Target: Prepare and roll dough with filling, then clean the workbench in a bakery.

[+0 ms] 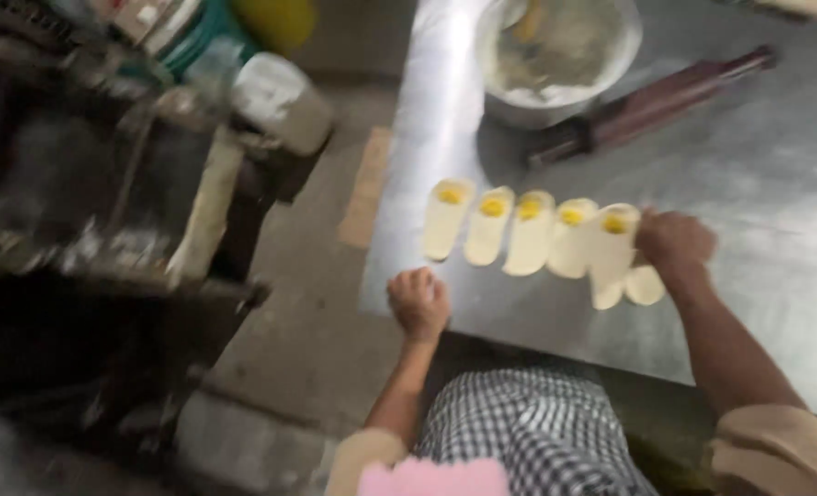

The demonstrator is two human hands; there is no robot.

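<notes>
Steel tabletop (758, 303) carries a row of five pale dough strips (528, 231), each already topped with a yellow dab, so filling looks done for these while none seems folded or rolled yet. At the row's right end the right hand (673, 243) pinches the last strip (611, 253), a small dough disc (646, 286) just beside it; the left hand (419, 303) rests fisted at the near edge, holding nothing visible. Behind stand a floury bowl (556, 55) and a dark rolling pin (652, 106), well apart from the row, with blurred clutter (151, 138) left.
</notes>
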